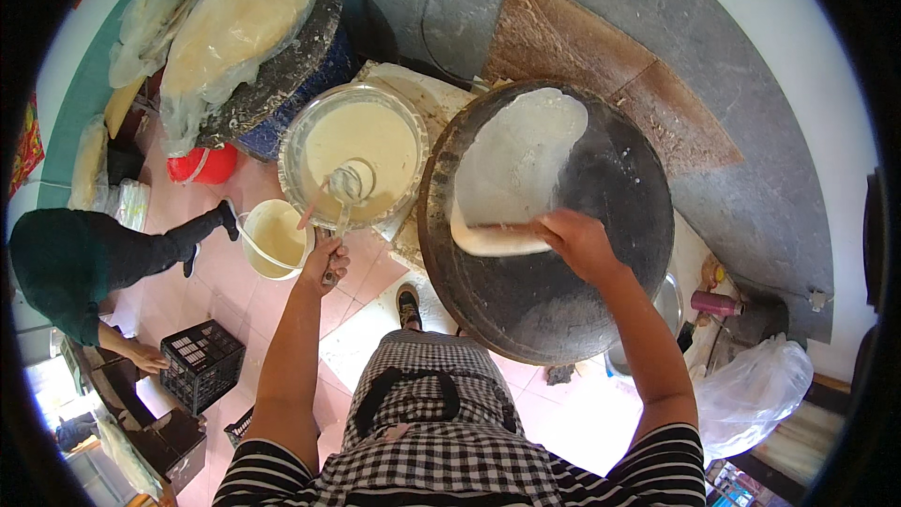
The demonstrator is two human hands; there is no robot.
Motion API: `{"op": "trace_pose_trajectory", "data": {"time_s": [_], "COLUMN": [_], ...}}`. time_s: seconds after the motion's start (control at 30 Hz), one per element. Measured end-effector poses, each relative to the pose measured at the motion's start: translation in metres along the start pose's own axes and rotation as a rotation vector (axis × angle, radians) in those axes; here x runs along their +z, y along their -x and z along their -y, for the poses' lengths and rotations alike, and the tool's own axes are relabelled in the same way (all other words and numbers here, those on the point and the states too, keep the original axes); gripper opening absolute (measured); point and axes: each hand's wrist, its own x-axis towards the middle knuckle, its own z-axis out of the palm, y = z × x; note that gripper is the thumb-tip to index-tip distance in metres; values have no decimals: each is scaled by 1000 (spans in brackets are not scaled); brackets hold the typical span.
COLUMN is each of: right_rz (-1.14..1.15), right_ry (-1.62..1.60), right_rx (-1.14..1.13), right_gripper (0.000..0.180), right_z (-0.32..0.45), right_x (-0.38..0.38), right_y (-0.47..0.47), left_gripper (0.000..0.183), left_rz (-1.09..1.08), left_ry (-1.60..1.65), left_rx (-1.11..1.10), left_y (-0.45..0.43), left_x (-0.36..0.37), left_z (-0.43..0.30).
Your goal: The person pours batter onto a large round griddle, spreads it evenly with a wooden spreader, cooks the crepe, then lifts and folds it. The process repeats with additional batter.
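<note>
My left hand [326, 264] grips the handle of a metal ladle [345, 186], whose bowl is over a large metal basin [284, 162] of pale batter [383, 134]. A reddish stick also leans at the basin's near rim. To the right, my right hand [581, 243] is closed around a brown spreader [503, 228] on a round black griddle [612, 176]. A thin whitish sheet of batter [517, 155] covers the griddle's far left part, with a thicker cream band along the spreader. My fingers partly hide the spreader's end.
A white bucket [259, 264] of batter stands left of my left hand. Beyond it are a red bucket [211, 167] and a blue drum [271, 120] topped by a bagged pale stack [239, 28]. At left, a person [56, 260] reaches to a black crate [204, 366]. A pink flask [714, 303] lies right.
</note>
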Motion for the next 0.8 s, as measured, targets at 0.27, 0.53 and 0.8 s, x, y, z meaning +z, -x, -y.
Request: {"op": "trace_pose_trajectory", "data": {"time_s": [0.27,0.53,0.8], "right_rz": [-182,6,52], "right_ry": [-10,-5,-104], "right_rx": [21,-191,48], "right_gripper": [18,20,21], "right_z": [0,-7,-1], "right_x": [2,17,-16], "right_y": [-29,-7,42], "left_gripper": [16,38,60], "left_rz": [-40,-87,-145], "left_ry": [-57,-28,-43], "left_rx": [-11,-22,-10], "left_y": [13,28,36], "left_x": [-5,-25,-105], "left_z": [9,41,121]}}
